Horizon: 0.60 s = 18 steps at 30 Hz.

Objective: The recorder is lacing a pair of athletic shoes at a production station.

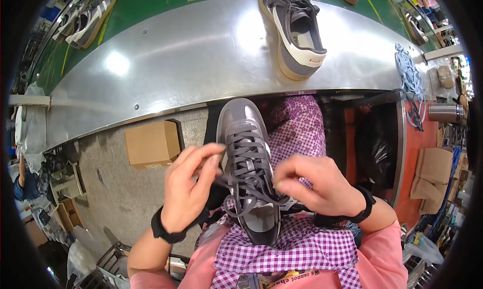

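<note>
A grey sneaker [245,116] rests in my lap, toe pointing away from me. Its dark grey shoelace [247,149] is threaded through the eyelets and lies in loose loops near the ankle opening. On the left side of the shoe, my left hand [190,181] has its fingers curled round a strand of the lace, slightly blurred. Across from it, my right hand [319,184] pinches the lace between thumb and forefinger, close to the shoe's right edge. Black bands circle both wrists. A purple checked apron [302,246] lies under the heel.
Ahead stretches a metal bench edge [191,52] beside a green conveyor belt [156,5]. Another grey sneaker [297,35] stands on the metal; more shoes [93,21] sit on the belt. Light blue laces [408,70] hang at the right. A cardboard box [151,144] is below, left.
</note>
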Each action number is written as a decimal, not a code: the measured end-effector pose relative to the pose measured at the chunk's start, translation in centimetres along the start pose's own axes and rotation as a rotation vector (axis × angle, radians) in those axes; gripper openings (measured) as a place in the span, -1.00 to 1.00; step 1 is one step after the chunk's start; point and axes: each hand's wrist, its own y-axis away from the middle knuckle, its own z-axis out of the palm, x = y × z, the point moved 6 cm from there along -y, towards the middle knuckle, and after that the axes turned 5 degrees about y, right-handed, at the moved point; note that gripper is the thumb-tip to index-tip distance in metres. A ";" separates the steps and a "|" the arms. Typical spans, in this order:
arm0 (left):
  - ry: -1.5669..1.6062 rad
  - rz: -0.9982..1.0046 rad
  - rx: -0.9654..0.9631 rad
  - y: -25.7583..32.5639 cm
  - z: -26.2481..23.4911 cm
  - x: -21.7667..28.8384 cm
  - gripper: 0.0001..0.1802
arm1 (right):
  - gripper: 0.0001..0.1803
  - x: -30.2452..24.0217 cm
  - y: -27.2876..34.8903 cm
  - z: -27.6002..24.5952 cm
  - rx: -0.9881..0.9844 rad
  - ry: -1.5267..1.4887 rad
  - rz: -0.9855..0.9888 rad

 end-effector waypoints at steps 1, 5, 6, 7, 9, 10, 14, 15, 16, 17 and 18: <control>-0.151 0.107 -0.025 -0.9 0.2 0.3 -0.83 | -0.88 -0.3 -0.6 0.0 -0.002 0.000 0.001; -0.299 0.237 -0.197 -2.9 1.4 1.5 -0.86 | -0.83 3.3 -1.3 0.6 -0.104 -0.222 0.520; -0.340 0.219 -0.280 -3.3 1.6 1.7 -0.86 | -0.81 3.3 -1.7 0.4 -0.066 -0.093 0.396; -0.382 0.196 -0.360 -3.5 1.7 1.6 -0.84 | -0.78 2.9 -2.0 0.3 -0.034 0.033 0.270; -0.346 0.190 -0.368 -4.0 1.5 0.8 -0.82 | -0.75 2.8 -2.2 0.5 -0.029 0.082 0.232; -0.216 0.000 -0.397 -4.3 1.4 -0.8 -0.80 | -0.73 2.7 -2.4 0.5 -0.018 0.131 0.194; -0.151 -0.285 -0.400 -4.1 1.2 -1.9 -0.76 | -0.72 2.4 -3.3 1.1 0.030 0.208 0.127; -0.204 -0.285 -0.379 -4.1 1.1 -1.9 -0.77 | -0.72 2.1 -3.8 1.3 0.017 0.311 0.081; -0.203 -0.286 -0.379 -3.9 1.1 -1.7 -0.77 | -0.72 1.7 -4.2 1.4 0.000 0.416 0.031; -0.212 -0.129 -0.404 -4.0 1.3 -0.8 -0.81 | -0.72 1.5 -4.3 1.3 -0.001 0.416 0.032; -0.220 0.029 -0.426 -3.9 1.4 0.2 -0.83 | -0.73 1.4 -4.4 1.4 -0.047 0.458 0.040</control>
